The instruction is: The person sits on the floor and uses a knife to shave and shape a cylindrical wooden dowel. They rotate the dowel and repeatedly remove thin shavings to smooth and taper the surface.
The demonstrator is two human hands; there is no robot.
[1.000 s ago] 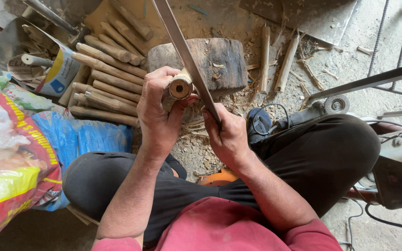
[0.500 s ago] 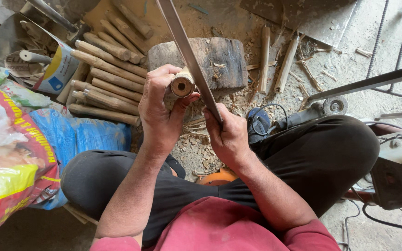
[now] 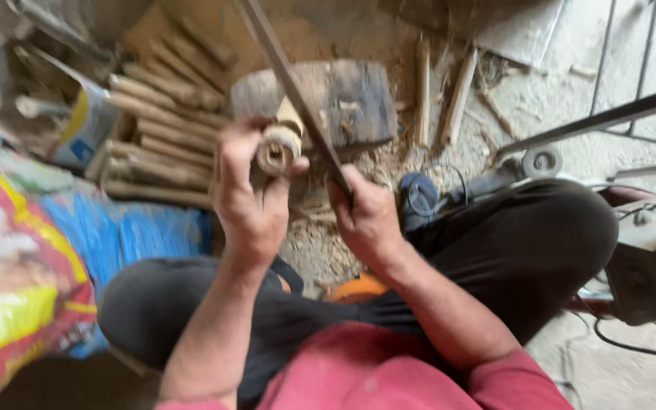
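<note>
1. The left hand is closed around a short round piece of wood, gripping it upright so its cut end faces the camera; the piece stands just in front of the chopping block.
2. The right hand is closed on the lower end of a long flat metal blade, which runs from the hand toward 11 o'clock and passes just right of the wood piece, touching or nearly touching its edge (the picture is too blurred to say which).
3. Behind both hands, at 12 o'clock, lies a thick wooden chopping block on the floor, its top worn and dark on the right side.
4. At 10 o'clock of the hands a stack of pale peeled sticks lies side by side, with a paint can tipped against their left end.
5. At 1 o'clock a few split wood strips rest on the floor beside the block.
6. The floor is rough concrete, littered with shavings and sawdust between the person's knees.
7. At 9 o'clock sit a blue plastic sack and a red and yellow printed sack.
8. At 3 o'clock a dark metal bar crosses the floor, and a power tool with a round disc lies near the right knee (black trousers, red shirt).
</note>
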